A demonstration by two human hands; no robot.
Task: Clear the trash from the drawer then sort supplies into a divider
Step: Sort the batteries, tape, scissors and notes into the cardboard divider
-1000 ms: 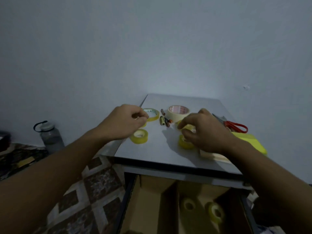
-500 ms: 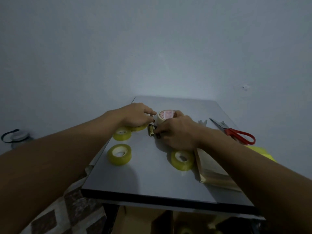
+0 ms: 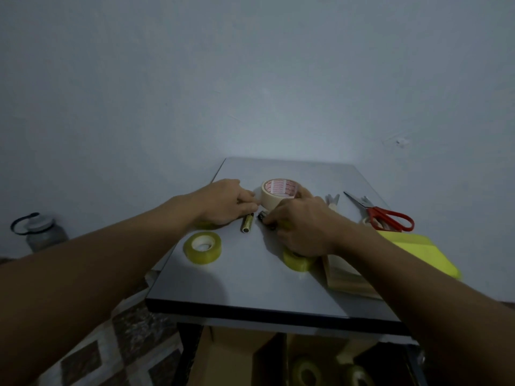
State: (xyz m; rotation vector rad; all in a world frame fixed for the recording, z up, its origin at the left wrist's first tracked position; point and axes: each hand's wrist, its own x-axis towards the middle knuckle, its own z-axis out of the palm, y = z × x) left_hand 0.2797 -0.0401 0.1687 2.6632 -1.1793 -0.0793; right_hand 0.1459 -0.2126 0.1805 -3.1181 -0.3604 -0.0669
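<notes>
On the grey table top (image 3: 250, 288), my left hand (image 3: 223, 203) lies with curled fingertips against the left side of a wide beige tape roll (image 3: 280, 192); what those fingertips hold is hidden. My right hand (image 3: 303, 224) pinches a small dark cylinder (image 3: 264, 218) just in front of that roll. A gold cylinder (image 3: 246, 223) lies between the hands. A yellow tape roll (image 3: 202, 247) sits front left, another (image 3: 296, 262) peeks from under my right hand, and a third (image 3: 204, 225) is mostly under my left. Below, the open drawer holds a cardboard divider (image 3: 237, 355) with two tape rolls (image 3: 306, 371).
Red-handled scissors (image 3: 381, 214) lie at the right rear, with a yellow pad (image 3: 418, 252) and a stack of brown paper (image 3: 345, 277) in front of them. A water bottle (image 3: 41, 232) stands on the patterned floor to the left. The wall is close behind the table.
My view tilted up, so the drawer is mostly out of frame. Both hands moved back to the beige roll and the small cylinders; my right hand left the yellow roll on the table.
</notes>
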